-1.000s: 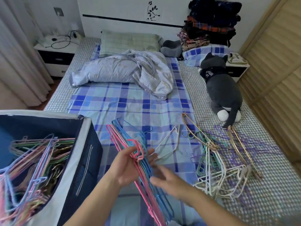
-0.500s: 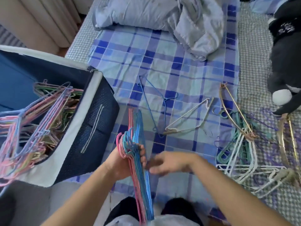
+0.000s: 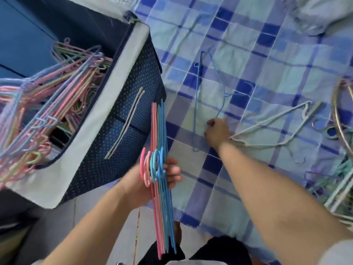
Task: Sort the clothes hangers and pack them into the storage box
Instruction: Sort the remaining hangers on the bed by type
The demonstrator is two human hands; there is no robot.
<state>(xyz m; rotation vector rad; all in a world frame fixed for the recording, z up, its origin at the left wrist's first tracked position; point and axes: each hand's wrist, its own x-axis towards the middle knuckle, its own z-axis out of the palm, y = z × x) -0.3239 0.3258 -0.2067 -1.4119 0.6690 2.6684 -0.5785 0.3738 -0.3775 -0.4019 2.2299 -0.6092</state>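
Observation:
My left hand [image 3: 168, 175] grips a stacked bundle of pink and blue hangers [image 3: 161, 180] held upright near the bed's front edge. My right hand [image 3: 216, 131] reaches over the checked bedsheet [image 3: 267, 69] and pinches the lower part of a thin blue wire hanger [image 3: 198, 96] lying flat there. A white hanger [image 3: 275, 127] lies just right of that hand. The navy fabric storage box [image 3: 118, 119] stands at the left with its top open, and many pink, blue and green hangers [image 3: 47, 96] are piled inside it.
A tangle of white, green, purple and gold hangers [image 3: 342, 173] lies at the right edge of the bed. A crumpled grey quilt [image 3: 315, 14] sits at the top right. Tiled floor [image 3: 114, 217] and dark trouser legs show below, between the box and the bed.
The view has tilted down and moved closer. My right hand has left the bundle and reached forward to the blue wire hanger on the sheet. The left hand keeps the bundle.

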